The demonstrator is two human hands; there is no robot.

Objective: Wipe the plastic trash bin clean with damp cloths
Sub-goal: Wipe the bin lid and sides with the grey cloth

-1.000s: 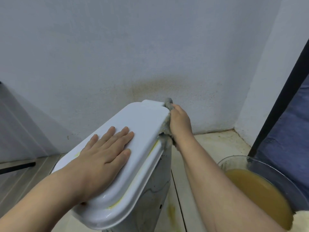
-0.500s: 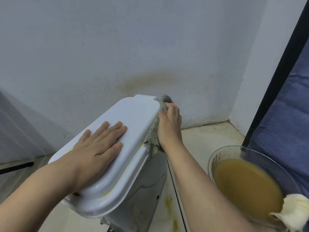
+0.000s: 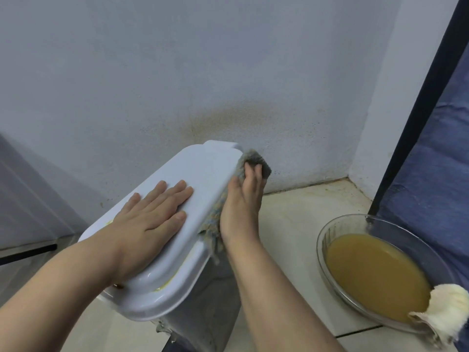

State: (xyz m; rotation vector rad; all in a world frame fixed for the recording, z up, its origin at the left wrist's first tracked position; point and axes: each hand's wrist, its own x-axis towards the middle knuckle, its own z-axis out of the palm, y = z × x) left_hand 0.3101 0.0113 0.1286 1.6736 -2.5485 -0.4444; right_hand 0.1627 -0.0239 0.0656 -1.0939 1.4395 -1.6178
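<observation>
A white plastic trash bin (image 3: 203, 311) stands on the floor with its lid (image 3: 203, 174) closed, yellow grime along the lid's near groove. My left hand (image 3: 149, 224) lies flat on the lid top, fingers straight. My right hand (image 3: 243, 207) holds a grey-blue damp cloth (image 3: 255, 161) against the lid's right edge, fingers curled over it near the far corner. Part of the cloth hangs below my wrist.
A glass bowl (image 3: 327, 235) of murky yellow-brown water sits on the floor at the right, with a cream cloth (image 3: 446, 308) draped on its near rim. A stained wall (image 3: 228, 72) is right behind the bin. Dark blue fabric (image 3: 436, 174) and a black pole stand at the right.
My right hand with the cloth has slid along the lid's right edge, its fingers now reaching up at the far corner. My left hand stays flat on the lid.
</observation>
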